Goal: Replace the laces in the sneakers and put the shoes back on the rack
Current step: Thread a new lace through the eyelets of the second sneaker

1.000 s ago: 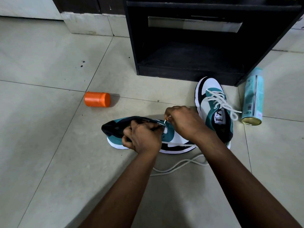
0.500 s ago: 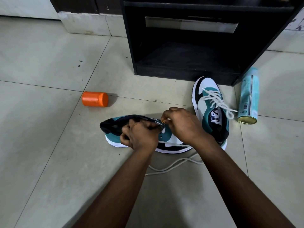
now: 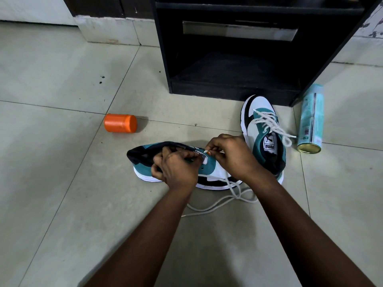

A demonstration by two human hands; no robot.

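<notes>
Two sneakers on the tile floor [image 3: 51, 183], and behind them the big black rack [image 3: 228, 83], its bottom shelf open and waiting. Off to the right lies a spray can [image 3: 310, 119] on its side, and out left an orange jar [image 3: 120, 123], also tipped over, well clear of the action. The laced sneaker [image 3: 263, 133] stands upright just in front of the rack, toe pointing at it, done by the look of it. All the work is on the near sneaker [image 3: 211, 170], lying with its long axis running left to right, heel out left, toe hidden under the right wrist. Left hand [image 3: 176, 170] is curled tight over the collar and tongue area, pinning the upper open. Right hand [image 3: 234, 156] comes in from the toe side, fingers closed in a pinch on the white lace tip [image 3: 206, 151], right at the eyelet row on the near flank. And that is the whole game: the tip sits just above the eyelets, touching or nearly so, hard to call from here, with the right hand the nearer one to feed it. The loose lace [image 3: 217, 204] trails off the sole onto the floor between the forearms, plenty of slack. My read, early lacing on this second shoe, rack trip a good way off.
</notes>
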